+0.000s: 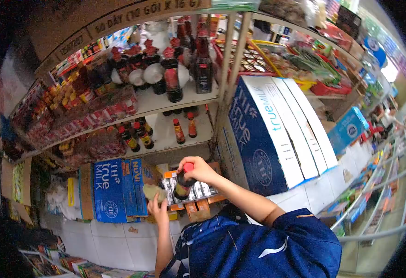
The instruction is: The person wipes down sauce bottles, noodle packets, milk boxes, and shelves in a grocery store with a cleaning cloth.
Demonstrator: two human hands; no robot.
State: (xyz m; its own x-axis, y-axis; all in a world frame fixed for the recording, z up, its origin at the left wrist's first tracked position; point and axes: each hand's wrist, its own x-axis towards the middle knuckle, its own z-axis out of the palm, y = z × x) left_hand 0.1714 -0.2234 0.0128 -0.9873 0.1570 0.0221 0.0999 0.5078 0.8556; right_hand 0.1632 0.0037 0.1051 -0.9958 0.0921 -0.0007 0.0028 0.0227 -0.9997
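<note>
Here's the right hand [199, 172], fingers closed around the neck of a dark sauce bottle [182, 190], just below its red cap [189, 167]. That grip is pinching the bottle from above, and the bottle tilts a little, its base towards the lower left. It's right over an open carton of silvery packs [203, 190] with orange on its sides; whether the base touches the packs, I can't tell.

Over to the left hand [158, 211]: its fingers are bunched on a pale, crumpled cloth [154, 191], pinching its lower end. Cloth and bottle sit near each other, silvery packs showing in the gap between them.

Just left of the cloth, a blue NuVi carton [135, 178] stands right up against a TH true MILK carton [109, 192], both on the white tiled floor [112, 250]. On the right, a taller blue-and-white milk carton [254, 139] stands beside the shelf post.

Up on the shelves, big red-capped bottles [172, 76] stand on the upper level among white round pieces, and smaller sauce bottles [179, 131] line up below. Across the bottom, a navy shirt [267, 248] with a white swoosh, both forearms reaching forward from it.
</note>
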